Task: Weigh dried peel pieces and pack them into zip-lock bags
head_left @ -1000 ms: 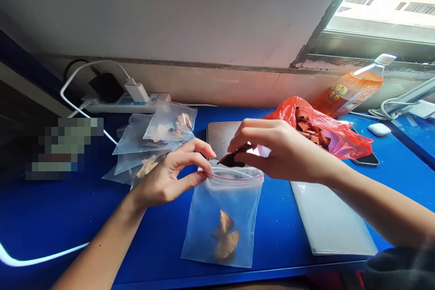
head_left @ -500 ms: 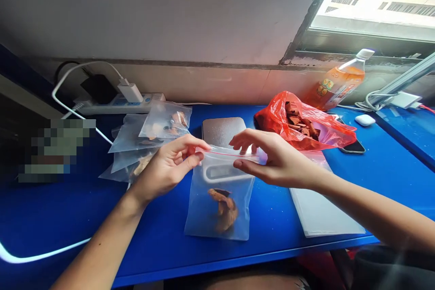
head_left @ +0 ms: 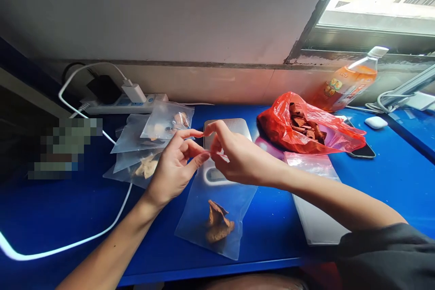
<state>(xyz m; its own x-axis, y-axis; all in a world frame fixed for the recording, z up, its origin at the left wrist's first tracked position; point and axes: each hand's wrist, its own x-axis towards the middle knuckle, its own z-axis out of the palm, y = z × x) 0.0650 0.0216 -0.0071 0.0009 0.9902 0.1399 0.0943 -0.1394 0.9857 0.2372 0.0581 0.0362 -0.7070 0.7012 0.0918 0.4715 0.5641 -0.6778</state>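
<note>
A clear zip bag [head_left: 193, 217] with brown dried pieces [head_left: 217, 223] in it hangs from both my hands over the table's front. My left hand [head_left: 180, 161] pinches the left end of its red-lined top edge. Right beside it, my right hand [head_left: 234, 149] has its fingers closed on the same top edge, thumb hidden behind the hand. Under the bag's upper part and behind my right hand lies a small silver scale [head_left: 243, 127], its display seen through the plastic.
Several filled zip bags [head_left: 131, 138] lie at the left. A red plastic bag [head_left: 277, 115] of brown chips stands at the right, before a drink bottle [head_left: 356, 79]. A stack of flat bags [head_left: 316, 217], an earphone case [head_left: 375, 122], a power strip [head_left: 112, 108] and a white cable [head_left: 113, 226] are also there.
My right hand has moved left along the top edge to meet my left hand, its fingers closing. The bag has tilted and its lower end swung a little toward me.
</note>
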